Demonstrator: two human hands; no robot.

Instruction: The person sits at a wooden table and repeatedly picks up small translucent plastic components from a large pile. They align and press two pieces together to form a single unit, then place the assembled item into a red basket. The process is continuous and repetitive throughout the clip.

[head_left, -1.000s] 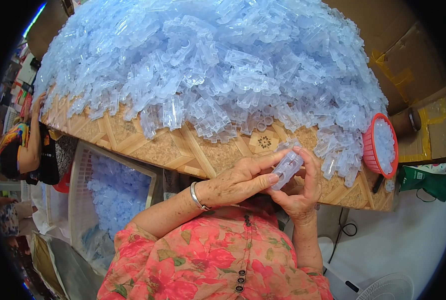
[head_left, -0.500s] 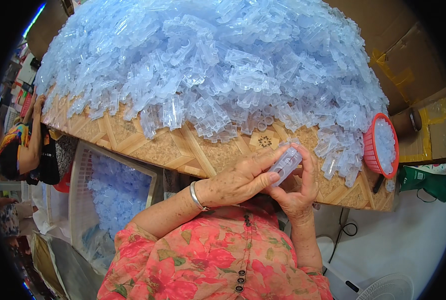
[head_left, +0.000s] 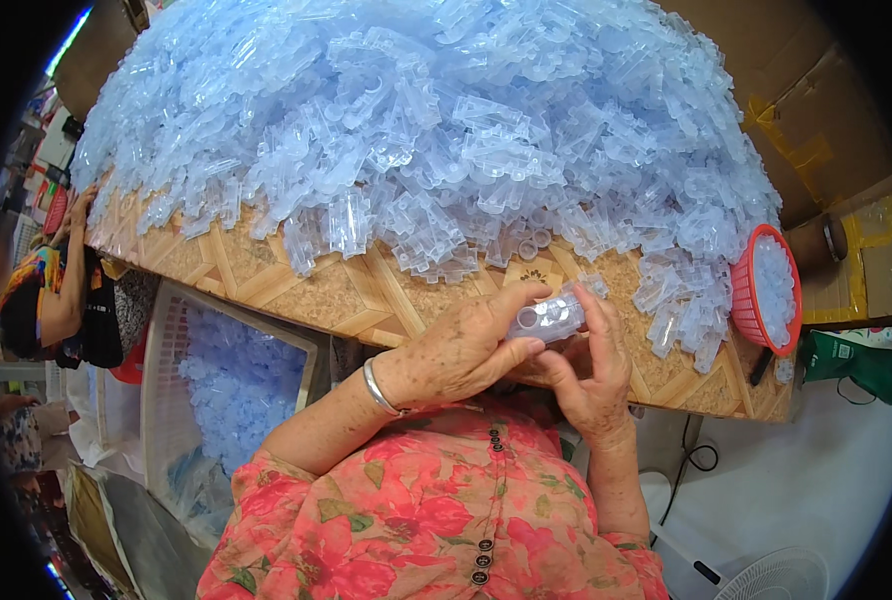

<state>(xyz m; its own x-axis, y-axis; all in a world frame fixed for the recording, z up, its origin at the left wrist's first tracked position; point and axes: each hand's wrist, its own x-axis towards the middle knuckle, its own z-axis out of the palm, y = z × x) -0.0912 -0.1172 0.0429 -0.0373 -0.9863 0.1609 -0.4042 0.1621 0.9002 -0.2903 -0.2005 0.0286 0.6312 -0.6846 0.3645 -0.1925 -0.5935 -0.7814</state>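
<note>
Over the table's near edge I hold a clear plastic holder-like piece (head_left: 549,318), hollow, with a round opening at its left end. My left hand (head_left: 456,350), a silver bangle on its wrist, pinches that end between thumb and fingers. At the other end, my right hand (head_left: 598,365) has its fingertips on the piece, the thumb bent below. Just beyond my hands a huge heap of similar clear, bluish pieces (head_left: 416,130) covers most of the table (head_left: 366,295). A few small clear rings (head_left: 532,245) lie at the heap's near edge.
A red plastic basket (head_left: 746,290) of small clear parts tilts at the table's right end, near a dark-handled tool (head_left: 759,366) and a green bag (head_left: 851,368). Below left, a white crate (head_left: 156,400) holds more pieces. Another person's arm (head_left: 74,270) reaches the table's far left.
The plastic piece has turned from a steep slant to nearly level, its round opening now facing left. My right fingers have loosened and spread a little around its right end.
</note>
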